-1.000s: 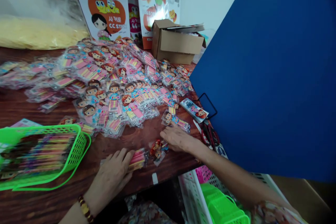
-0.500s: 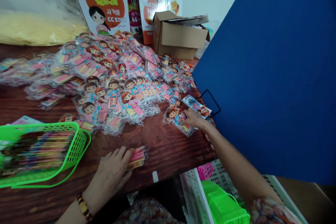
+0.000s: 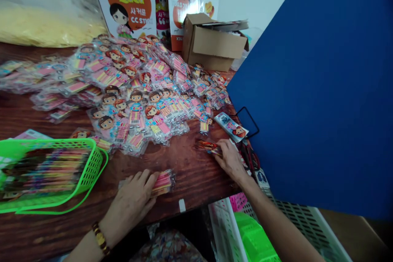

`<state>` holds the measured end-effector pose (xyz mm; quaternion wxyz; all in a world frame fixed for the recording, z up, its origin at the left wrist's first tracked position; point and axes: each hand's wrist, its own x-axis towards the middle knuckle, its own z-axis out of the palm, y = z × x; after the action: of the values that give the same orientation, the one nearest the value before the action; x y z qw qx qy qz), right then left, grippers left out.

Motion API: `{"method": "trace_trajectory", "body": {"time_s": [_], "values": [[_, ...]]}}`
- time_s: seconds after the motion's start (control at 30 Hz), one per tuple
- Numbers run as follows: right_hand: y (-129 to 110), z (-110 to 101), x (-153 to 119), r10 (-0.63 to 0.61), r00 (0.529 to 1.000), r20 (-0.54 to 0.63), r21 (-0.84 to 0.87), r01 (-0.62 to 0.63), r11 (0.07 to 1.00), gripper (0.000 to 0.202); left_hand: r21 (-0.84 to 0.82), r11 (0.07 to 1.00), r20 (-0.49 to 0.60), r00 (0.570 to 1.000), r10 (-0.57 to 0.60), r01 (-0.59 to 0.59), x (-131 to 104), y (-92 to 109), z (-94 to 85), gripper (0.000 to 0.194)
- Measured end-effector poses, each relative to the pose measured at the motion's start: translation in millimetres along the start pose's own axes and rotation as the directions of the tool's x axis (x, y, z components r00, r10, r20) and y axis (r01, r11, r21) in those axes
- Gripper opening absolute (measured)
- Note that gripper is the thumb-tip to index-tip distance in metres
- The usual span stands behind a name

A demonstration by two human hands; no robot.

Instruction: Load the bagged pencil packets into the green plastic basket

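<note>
My left hand (image 3: 135, 194) is closed over a small stack of candy stick packets (image 3: 162, 182) lying near the table's front edge. Pink and yellow sticks poke out past its fingers. At the right side of the table, my right hand (image 3: 230, 157) grips a few candy stick packets (image 3: 208, 146), turned edge-on. Its thumb and fingertips are partly hidden. A big heap of clear packets (image 3: 135, 102) printed with cartoon children spreads behind both hands. Just beyond my right hand lies a bundle of printed cards (image 3: 231, 127).
A green basket (image 3: 92, 172) filled with upright-stacked packets stands at the left. Scissors (image 3: 253, 155) and a black wire loop (image 3: 250, 120) sit by the blue panel (image 3: 313, 90). At the back are a cardboard box (image 3: 215, 47) and printed cartons (image 3: 125, 4). A white crate (image 3: 225, 229) holds green baskets below.
My right hand has drawn the packets back toward me and tilted them up off the spot where they lay flat. The left hand stays on its stack. The view has shifted slightly.
</note>
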<state>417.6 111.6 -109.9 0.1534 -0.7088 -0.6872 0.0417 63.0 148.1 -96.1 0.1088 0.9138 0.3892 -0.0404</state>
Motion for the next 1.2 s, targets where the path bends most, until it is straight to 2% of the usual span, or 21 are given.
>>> {"method": "trace_trajectory", "body": {"time_s": [0.07, 0.2, 0.3, 0.33, 0.4, 0.47, 0.6, 0.67, 0.73, 0.8, 0.87, 0.9, 0.93, 1.03, 1.1, 1.2], "values": [[2.7, 3.5, -0.4, 0.008, 1.000, -0.003, 0.002, -0.008, 1.000, 0.033, 0.003, 1.000, 0.015, 1.000, -0.006, 0.006, 1.6, 0.7, -1.4, 0.041], [16.2, 5.5, 11.4, 0.135, 0.990, -0.029, 0.072, -0.132, 0.989, 0.038, 0.007, 1.000, 0.039, 0.999, -0.011, 0.010, 2.6, 1.9, -3.8, 0.042], [14.6, -3.8, 13.5, 0.089, 0.993, -0.075, 0.143, -0.077, 0.987, 0.030, 0.003, 1.000, 0.018, 1.000, -0.004, 0.004, 0.8, 0.4, -0.6, 0.042], [10.2, -8.2, 11.2, 0.030, 0.998, -0.053, 0.143, -0.022, 0.989, 0.027, 0.003, 1.000, 0.002, 1.000, 0.003, -0.003, -0.1, -0.6, 1.2, 0.041], [-1.7, -15.7, 4.6, -0.094, 0.993, 0.072, 0.130, 0.084, 0.988, 0.022, 0.008, 1.000, -0.027, 1.000, 0.015, -0.014, -1.7, -2.5, 4.9, 0.039], [-11.7, -19.0, 0.7, -0.137, 0.971, 0.196, 0.137, 0.111, 0.984, 0.020, 0.016, 1.000, -0.037, 0.999, 0.017, -0.017, -2.6, -3.8, 7.4, 0.038], [-6.3, -12.4, 20.6, 0.074, 0.976, 0.205, 0.182, -0.112, 0.977, 0.025, 0.019, 1.000, -0.007, 1.000, 0.018, -0.018, -1.4, -3.6, 6.1, 0.038], [5.7, -7.7, 40.9, 0.183, 0.959, 0.219, 0.112, -0.211, 0.971, 0.034, 0.016, 1.000, 0.019, 1.000, 0.010, -0.010, 0.3, -2.4, 3.7, 0.038], [15.6, -5.4, 59.4, 0.283, 0.923, 0.262, -0.003, -0.292, 0.956, 0.048, 0.008, 1.000, 0.041, 0.999, 0.001, -0.002, 1.6, -1.5, 1.7, 0.040], [19.8, -5.8, 70.1, 0.380, 0.860, 0.339, -0.092, -0.372, 0.924, 0.065, -0.006, 1.000, 0.048, 0.999, -0.004, 0.004, 1.7, -1.2, 0.3, 0.043], [17.6, -8.4, 70.9, 0.433, 0.799, 0.416, -0.133, -0.418, 0.899, 0.068, -0.021, 1.000, 0.036, 0.999, -0.008, 0.009, 0.7, -1.6, -0.7, 0.047], [14.2, -10.2, 68.3, 0.441, 0.787, 0.431, -0.150, -0.420, 0.895, 0.063, -0.025, 1.000, 0.025, 1.000, -0.007, 0.008, 0.0, -1.8, -1.3, 0.049], [9.1, -12.2, 64.5, 0.430, 0.795, 0.428, -0.161, -0.401, 0.902, 0.057, -0.026, 1.000, 0.012, 1.000, 0.001, -0.001, -0.6, -1.8, -2.2, 0.049], [-19.0, -17.1, 53.5, 0.298, 0.873, 0.386, -0.121, -0.272, 0.955, 0.036, -0.021, 0.998, -0.004, 0.998, 0.066, -0.066, -0.7, 0.6, -6.7, 0.043], [-50.7, -17.2, 52.0, 0.181, 0.904, 0.388, -0.027, -0.185, 0.982, 0.030, -0.020, 0.993, 0.006, 0.993, 0.118, -0.118, 0.8, 4.6, -10.6, 0.042], [-111.1, -9.8, 60.0, 0.002, 0.925, 0.379, 0.106, -0.045, 0.993, 0.033, -0.018, 0.986, -0.003, 0.987, 0.164, -0.164, 3.2, 11.3, -15.0, 0.045]]}}
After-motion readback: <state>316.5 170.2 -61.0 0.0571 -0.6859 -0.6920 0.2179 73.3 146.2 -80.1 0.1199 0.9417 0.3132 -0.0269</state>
